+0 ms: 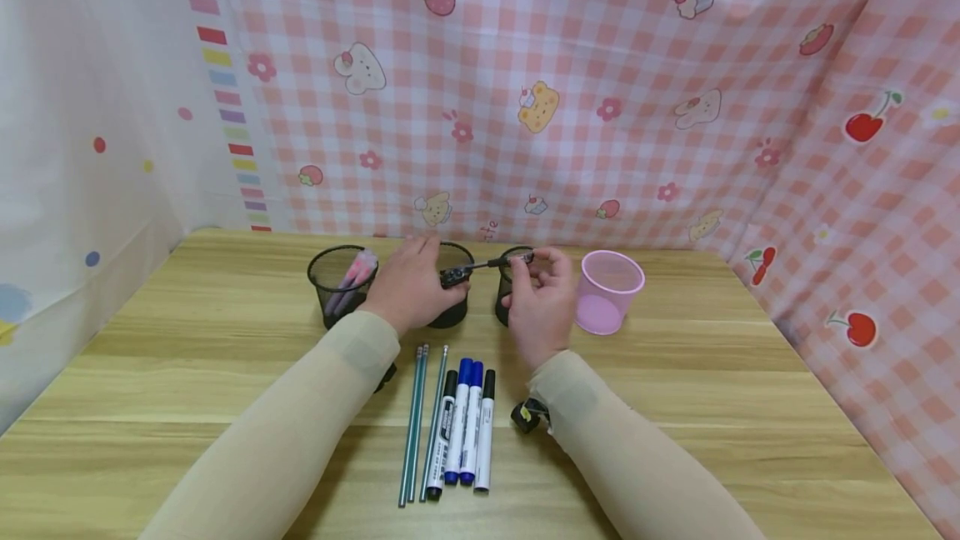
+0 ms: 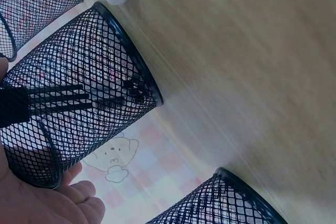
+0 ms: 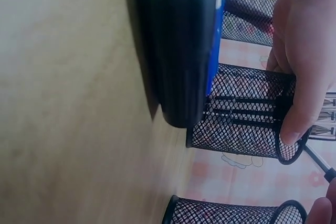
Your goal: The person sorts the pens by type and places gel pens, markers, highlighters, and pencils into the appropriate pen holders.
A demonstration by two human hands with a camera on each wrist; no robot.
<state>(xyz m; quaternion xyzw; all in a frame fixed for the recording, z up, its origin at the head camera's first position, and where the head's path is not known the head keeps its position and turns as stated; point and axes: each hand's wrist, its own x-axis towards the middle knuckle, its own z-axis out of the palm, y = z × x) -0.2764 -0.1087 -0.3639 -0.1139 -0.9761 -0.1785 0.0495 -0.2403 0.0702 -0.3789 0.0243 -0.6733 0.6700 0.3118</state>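
Above the black mesh cup (image 1: pixel 450 317), left hand (image 1: pixel 411 283) curled round black bundle (image 1: pixel 455 276), right hand (image 1: pixel 542 307) pinching thin rod (image 1: pixel 497 262), its long axis running sideways between both hands.

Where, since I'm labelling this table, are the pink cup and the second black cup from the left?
Pink cup (image 1: pixel 604 310): head view, front wall.
Second black cup from the left (image 1: pixel 450 313): head view, front wall.

Room to pass runs over the table (image 1: pixel 750 407) at right, while a black cup (image 1: pixel 450 315) at centre and markers (image 1: pixel 457 423) below obstruct.
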